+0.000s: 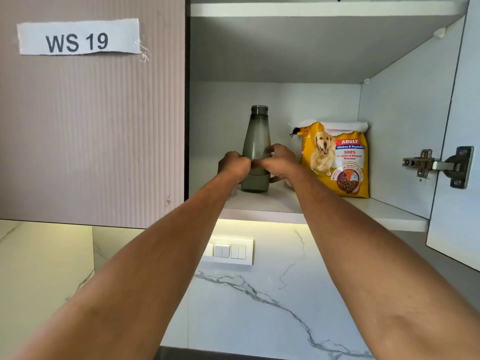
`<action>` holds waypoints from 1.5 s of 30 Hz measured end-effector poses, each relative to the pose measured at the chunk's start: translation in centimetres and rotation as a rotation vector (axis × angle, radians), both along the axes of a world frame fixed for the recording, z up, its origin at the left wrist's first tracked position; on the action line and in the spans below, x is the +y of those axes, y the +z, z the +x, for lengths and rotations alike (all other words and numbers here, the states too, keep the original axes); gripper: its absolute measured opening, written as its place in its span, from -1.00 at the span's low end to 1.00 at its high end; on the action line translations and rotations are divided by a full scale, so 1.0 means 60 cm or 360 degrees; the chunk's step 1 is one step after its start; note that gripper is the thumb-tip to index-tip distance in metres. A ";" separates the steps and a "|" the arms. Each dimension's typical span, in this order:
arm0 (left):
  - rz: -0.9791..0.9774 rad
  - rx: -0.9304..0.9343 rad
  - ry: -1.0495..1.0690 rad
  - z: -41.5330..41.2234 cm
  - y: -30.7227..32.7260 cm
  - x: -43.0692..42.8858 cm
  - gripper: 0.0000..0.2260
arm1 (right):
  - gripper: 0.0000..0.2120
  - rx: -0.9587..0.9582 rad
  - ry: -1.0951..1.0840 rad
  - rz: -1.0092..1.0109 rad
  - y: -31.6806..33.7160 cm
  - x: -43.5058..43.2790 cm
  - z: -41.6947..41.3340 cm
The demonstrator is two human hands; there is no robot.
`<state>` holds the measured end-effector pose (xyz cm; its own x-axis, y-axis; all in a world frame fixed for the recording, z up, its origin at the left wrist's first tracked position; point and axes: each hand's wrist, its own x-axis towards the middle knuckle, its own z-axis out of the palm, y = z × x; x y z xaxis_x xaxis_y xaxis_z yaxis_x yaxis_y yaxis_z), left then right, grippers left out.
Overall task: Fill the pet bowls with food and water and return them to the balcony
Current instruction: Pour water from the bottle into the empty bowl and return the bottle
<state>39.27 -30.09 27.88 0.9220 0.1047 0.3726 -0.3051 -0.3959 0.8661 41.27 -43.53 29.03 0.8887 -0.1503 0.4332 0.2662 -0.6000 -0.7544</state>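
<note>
A grey translucent water bottle (255,136) stands upright on the lower shelf (384,211) of an open wall cabinet. Both my arms reach up to it. My left hand (233,165) wraps the bottle's left side and my right hand (279,161) wraps its right side, fingertips meeting in front at mid-height. Right of the bottle, a yellow bag of adult dog food (337,162) with a torn-open top stands against the cabinet's back corner. No pet bowls are in view.
The cabinet's right door (457,126) hangs open with its metal hinge (436,166) showing. The left door (91,126) is shut and bears a "WS 19" label. An upper shelf (322,9) sits above. Below are a marble backsplash (259,307) and a white switch panel (228,252).
</note>
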 end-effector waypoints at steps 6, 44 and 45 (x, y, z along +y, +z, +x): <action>0.0009 -0.0009 0.0020 -0.005 -0.004 -0.002 -0.75 | -0.17 -0.0059 0.0018 -0.0010 -0.008 -0.006 0.006; 0.0620 -0.0852 -0.0772 -0.496 -0.128 -0.091 -0.59 | -0.67 -0.0588 -0.1244 -0.0853 -0.155 -0.102 -0.787; 0.0609 -0.0844 -0.0758 -0.511 -0.123 -0.102 -0.60 | -0.67 -0.0604 -0.1243 -0.0925 -0.149 -0.105 -0.807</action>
<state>8.63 -36.19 20.53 0.5261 -0.4782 0.7033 -0.8478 -0.3597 0.3896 -7.17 -49.84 20.09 0.4245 -0.3035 0.8530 -0.1927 -0.9509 -0.2424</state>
